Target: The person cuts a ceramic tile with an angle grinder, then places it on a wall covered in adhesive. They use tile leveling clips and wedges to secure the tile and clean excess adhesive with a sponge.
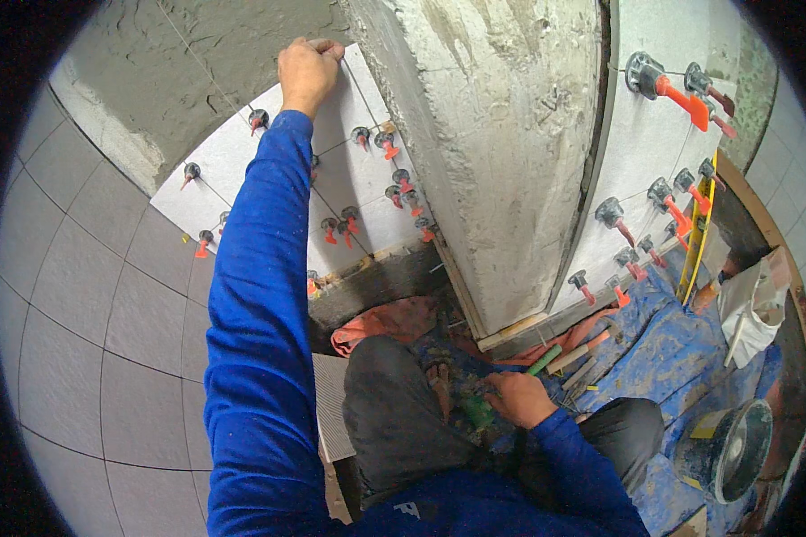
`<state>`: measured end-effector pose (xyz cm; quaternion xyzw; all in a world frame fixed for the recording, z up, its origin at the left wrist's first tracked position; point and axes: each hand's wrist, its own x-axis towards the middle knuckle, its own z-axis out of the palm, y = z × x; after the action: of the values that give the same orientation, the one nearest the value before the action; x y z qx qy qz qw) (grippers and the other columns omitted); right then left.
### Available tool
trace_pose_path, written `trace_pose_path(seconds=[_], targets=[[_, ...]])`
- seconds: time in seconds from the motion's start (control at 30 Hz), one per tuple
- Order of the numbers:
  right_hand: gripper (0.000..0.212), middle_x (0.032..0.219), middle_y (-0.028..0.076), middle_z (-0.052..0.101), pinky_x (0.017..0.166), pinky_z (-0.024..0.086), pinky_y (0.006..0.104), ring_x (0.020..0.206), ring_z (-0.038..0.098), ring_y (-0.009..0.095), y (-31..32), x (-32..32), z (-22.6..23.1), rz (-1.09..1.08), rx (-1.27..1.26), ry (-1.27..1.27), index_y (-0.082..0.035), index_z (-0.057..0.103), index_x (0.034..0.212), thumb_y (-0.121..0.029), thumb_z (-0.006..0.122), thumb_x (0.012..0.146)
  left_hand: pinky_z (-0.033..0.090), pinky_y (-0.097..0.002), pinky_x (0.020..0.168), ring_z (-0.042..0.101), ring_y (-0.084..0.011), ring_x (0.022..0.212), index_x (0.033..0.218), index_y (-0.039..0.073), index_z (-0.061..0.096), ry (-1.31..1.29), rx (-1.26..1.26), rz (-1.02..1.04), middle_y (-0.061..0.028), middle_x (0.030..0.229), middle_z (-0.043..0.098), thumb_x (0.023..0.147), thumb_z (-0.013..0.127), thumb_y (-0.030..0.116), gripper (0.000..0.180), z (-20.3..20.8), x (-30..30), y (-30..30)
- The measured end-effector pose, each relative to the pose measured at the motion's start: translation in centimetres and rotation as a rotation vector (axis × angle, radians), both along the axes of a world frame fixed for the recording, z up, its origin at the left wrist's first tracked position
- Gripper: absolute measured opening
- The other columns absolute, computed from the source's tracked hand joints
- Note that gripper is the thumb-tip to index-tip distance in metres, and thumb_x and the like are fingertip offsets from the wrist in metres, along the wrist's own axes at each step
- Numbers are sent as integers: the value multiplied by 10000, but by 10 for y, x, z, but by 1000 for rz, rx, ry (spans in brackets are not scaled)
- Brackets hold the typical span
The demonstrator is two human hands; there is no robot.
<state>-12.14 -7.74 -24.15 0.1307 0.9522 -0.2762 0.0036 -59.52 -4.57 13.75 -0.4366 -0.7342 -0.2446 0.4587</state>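
My left hand (306, 73) is at the upper edge of the light grey wall tiles (336, 112), near the joint between two of them. Its fingers are pinched together, and what they hold, if anything, is too small to make out. Grey tile-levelling clips with red stems (385, 143) stick out along the tile joints below. My right hand (521, 400) is low between my knees with its fingers curled. Beside it lie a green-handled tool (544, 360) and a blurred green thing (477, 412); whether the fingers grip anything is hidden.
Wet grey mortar (215, 45) covers the wall above the tiles. A rough concrete column (501, 152) divides them from a second tiled face (640, 179) with clips. A yellow level (697, 237), white bag (752, 304), black bucket (690, 456) and blue tarp (636, 362) are at right.
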Motion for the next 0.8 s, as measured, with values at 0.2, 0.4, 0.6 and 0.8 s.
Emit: trace_pose_path(seconds=[0.2,0.4,0.6,0.8], targets=[[334,966,183,736,758,571,536,907,715,398,-1,0,8,1,-3,-18,-107,685,1164,-304,689,894,499,-494,918,650,-392,960,1076,211,823,-22,-41,-58,-188,987,691,886,734,216,210,-5,10,-11],[344,966,187,731,756,566,532,902,708,401,-2,0,12,24,9,-52,-103,682,1176,-321,691,909,528,-450,849,680,-359,953,1037,119,790,61,-62,-77,-172,1018,697,896,726,220,185,-6,8,-14],[324,963,197,726,770,551,524,907,698,402,0,1,11,20,-1,-15,-100,688,1173,-308,679,925,470,-472,942,606,-369,1025,1064,195,820,-52,-82,-116,-146,1022,708,906,715,206,190,-3,2,-12],[315,971,196,727,780,551,523,915,697,404,1,2,9,13,-9,-47,-108,691,1169,-297,682,918,469,-481,951,611,-368,1010,1046,187,824,-63,-14,-102,-138,1000,714,909,723,277,193,-7,-1,-8]])
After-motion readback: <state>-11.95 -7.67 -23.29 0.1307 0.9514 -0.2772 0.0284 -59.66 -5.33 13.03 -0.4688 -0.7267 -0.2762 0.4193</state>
